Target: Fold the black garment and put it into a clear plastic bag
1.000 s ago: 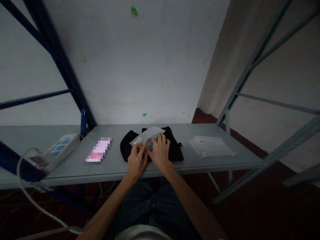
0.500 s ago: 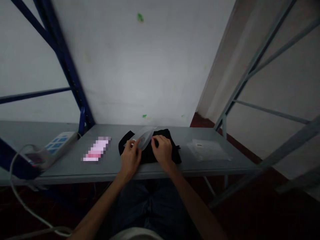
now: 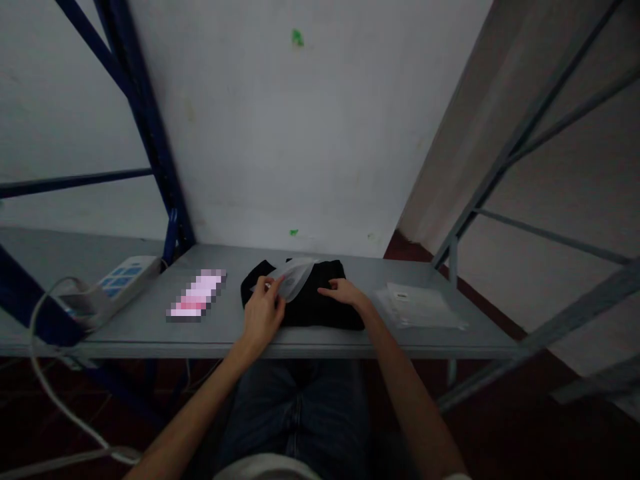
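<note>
Left hand (image 3: 263,315) pinches clear plastic bag (image 3: 293,279) at near edge, fingers closed on it, bag lifted over black folded garment (image 3: 313,303). Right hand (image 3: 346,293) rests flat on garment, fingers spread, gripping nothing. Garment lies mid counter (image 3: 150,327), near front edge. Stack of clear bags (image 3: 423,307) to right, well apart. Power strip (image 3: 120,285) far left.

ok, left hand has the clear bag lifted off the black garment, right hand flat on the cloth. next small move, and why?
Probably slide the right hand under the near edge of the black garment and lift it toward the clear bag. The left hand pinches the bag, raised and curled above the cloth, while the garment lies folded flat on the shelf. Whether the bag's mouth is open cannot be told.
</note>
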`<state>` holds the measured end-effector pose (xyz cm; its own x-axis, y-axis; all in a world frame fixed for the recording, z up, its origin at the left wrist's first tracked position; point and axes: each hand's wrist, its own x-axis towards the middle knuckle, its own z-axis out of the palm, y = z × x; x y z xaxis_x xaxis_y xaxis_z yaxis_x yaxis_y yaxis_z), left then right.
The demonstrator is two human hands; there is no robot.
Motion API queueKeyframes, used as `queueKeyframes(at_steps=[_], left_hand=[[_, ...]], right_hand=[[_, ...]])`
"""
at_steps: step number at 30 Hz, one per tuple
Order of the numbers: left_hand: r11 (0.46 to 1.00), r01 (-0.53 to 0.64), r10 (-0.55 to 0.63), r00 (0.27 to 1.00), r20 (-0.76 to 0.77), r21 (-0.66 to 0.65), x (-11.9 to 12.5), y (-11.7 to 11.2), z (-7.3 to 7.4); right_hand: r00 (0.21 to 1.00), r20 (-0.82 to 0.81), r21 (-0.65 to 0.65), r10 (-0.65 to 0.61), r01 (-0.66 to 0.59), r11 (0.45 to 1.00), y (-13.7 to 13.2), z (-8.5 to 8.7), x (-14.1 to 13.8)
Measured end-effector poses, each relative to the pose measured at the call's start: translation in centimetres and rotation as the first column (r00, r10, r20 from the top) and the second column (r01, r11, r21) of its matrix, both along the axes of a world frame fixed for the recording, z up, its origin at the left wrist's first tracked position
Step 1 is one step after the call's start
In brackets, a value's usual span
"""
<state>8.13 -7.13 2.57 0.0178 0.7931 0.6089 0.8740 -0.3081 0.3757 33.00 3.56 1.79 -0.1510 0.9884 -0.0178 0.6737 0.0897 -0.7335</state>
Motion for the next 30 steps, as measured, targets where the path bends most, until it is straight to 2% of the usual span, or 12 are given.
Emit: queueKeyframes(at_steps=[4, 7, 10, 16, 30], left_hand=[[1.000, 0.008, -0.007, 1.000, 0.030, -0.017, 0.0, -0.1, 0.1], [1.000, 0.009, -0.008, 0.999, 0.042, -0.029, 0.2, -0.1, 0.2], [0.999, 0.023, -0.022, 0.999, 0.045, -0.034, 0.2, -0.2, 0.3], [0.999, 0.022, -0.020, 0.999, 0.044, -0.037, 0.2, -0.1, 0.2], [0.999, 0.030, -0.028, 0.998, 0.054, -0.040, 0.2, -0.2, 0.1]], right_hand=[[0.996, -0.070, -0.111, -0.052, 0.044, 0.993, 0.7, -0.4, 0.1], [0.983, -0.180, -0.186, -0.024, -0.011, 0.982, 0.8, -0.8, 0.2], [0.969, -0.246, -0.187, -0.007, -0.040, 0.982, 0.8, -1.2, 0.1], [0.945, -0.312, -0.167, -0.099, 0.049, 0.985, 0.5, -0.8, -0.4], [0.935, -0.332, -0.230, -0.126, 0.049, 0.972, 0.0, 0.4, 0.3]])
